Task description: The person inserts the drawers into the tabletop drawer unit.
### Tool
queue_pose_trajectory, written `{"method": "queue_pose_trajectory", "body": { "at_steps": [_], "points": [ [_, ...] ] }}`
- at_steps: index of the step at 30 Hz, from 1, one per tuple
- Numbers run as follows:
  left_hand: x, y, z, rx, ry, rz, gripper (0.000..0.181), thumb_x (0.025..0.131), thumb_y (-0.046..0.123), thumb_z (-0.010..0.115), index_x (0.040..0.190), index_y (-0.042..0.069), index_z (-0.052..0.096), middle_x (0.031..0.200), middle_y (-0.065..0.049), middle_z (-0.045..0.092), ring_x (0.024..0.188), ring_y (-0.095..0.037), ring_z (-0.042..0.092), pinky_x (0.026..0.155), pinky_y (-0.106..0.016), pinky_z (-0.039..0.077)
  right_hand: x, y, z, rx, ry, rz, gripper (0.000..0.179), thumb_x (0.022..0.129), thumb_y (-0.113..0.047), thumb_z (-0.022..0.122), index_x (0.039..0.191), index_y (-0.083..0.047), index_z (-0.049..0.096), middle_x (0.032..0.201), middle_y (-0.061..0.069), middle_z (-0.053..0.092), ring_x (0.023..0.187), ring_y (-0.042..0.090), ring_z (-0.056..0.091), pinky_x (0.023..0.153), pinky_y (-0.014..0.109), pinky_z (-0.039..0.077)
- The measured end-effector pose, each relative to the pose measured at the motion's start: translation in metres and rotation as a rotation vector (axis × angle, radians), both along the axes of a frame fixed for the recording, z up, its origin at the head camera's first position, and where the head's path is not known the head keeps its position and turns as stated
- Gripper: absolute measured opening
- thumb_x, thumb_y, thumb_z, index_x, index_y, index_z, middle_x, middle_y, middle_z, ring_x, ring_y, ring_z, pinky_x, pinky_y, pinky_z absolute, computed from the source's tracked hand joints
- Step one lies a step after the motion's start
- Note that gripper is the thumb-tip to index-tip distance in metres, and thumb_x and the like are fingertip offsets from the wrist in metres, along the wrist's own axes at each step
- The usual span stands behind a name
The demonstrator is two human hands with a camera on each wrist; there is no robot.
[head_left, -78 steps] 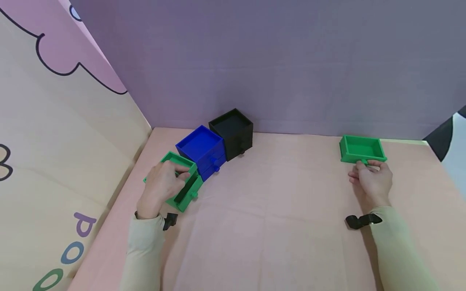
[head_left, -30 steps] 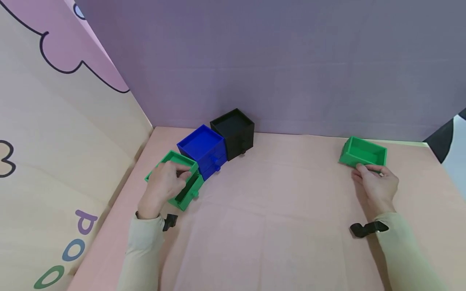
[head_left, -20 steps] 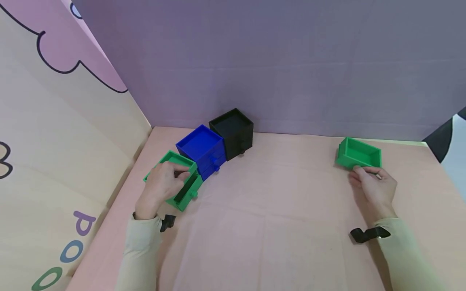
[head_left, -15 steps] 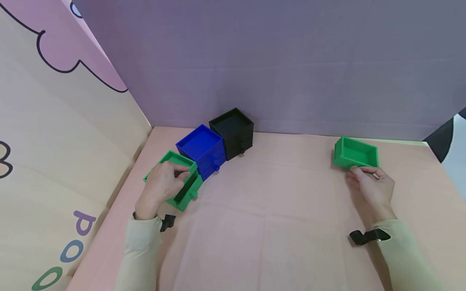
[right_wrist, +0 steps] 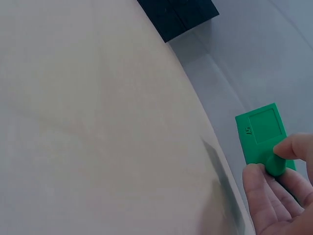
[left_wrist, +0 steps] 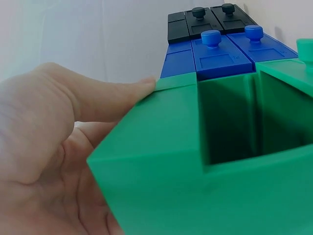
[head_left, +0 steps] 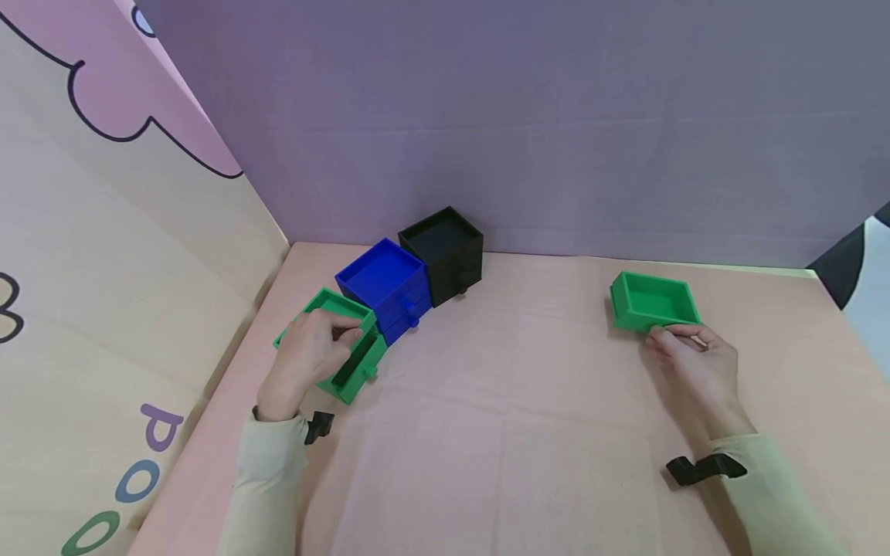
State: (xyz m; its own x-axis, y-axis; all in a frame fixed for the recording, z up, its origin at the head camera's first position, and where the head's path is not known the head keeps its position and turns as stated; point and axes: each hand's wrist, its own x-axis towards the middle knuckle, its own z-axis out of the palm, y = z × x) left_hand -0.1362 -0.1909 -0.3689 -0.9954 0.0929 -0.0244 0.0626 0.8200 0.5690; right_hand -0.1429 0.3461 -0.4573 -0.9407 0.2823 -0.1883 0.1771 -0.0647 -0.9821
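In the head view my left hand grips the rim of a small green drawer cabinet at the left. The left wrist view shows the thumb on the cabinet's top edge, beside a dark opening; a lower drawer front carries a green knob. My right hand holds a loose green drawer off to the right. Thumb and fingers pinch its knob in the right wrist view. The drawer has a bare inside and casts a shadow on the cloth.
A blue drawer cabinet and a black one stand in a slanting row behind the green cabinet. A grey-purple wall rises at the back, a printed panel at the left. Pink cloth covers the table.
My right hand has brought the green drawer leftward and nearer, away from the table's back right edge, with the drawer turning slightly. The left hand and the cabinets have stayed in place.
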Motion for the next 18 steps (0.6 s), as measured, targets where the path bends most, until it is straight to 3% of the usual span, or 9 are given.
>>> {"method": "queue_pose_trajectory", "body": {
  "at_steps": [9, 18],
  "points": [
    [0.001, -0.001, 0.0, 0.009, -0.007, 0.001, 0.029, 0.104, 0.015, 0.067, 0.129, 0.008, 0.078, 0.066, -0.002, 0.068, 0.05, -0.013, 0.048, 0.047, -0.024, 0.032, 0.008, -0.009, 0.003, 0.016, 0.036, 0.05, 0.013, 0.097, -0.013, 0.079, 0.105, -0.014, 0.068, 0.085, -0.012, 0.082, 0.079, -0.001, 0.078, 0.074, 0.014, 0.06],
    [0.001, 0.0, 0.0, 0.013, -0.006, 0.001, 0.029, 0.104, 0.016, 0.067, 0.129, 0.009, 0.078, 0.061, -0.001, 0.064, 0.047, -0.012, 0.045, 0.046, -0.024, 0.03, 0.015, -0.02, 0.006, -0.039, 0.041, 0.067, 0.012, 0.095, -0.008, 0.08, 0.1, -0.015, 0.072, 0.084, -0.009, 0.082, 0.078, 0.004, 0.079, 0.075, 0.018, 0.062]
  ]
}}
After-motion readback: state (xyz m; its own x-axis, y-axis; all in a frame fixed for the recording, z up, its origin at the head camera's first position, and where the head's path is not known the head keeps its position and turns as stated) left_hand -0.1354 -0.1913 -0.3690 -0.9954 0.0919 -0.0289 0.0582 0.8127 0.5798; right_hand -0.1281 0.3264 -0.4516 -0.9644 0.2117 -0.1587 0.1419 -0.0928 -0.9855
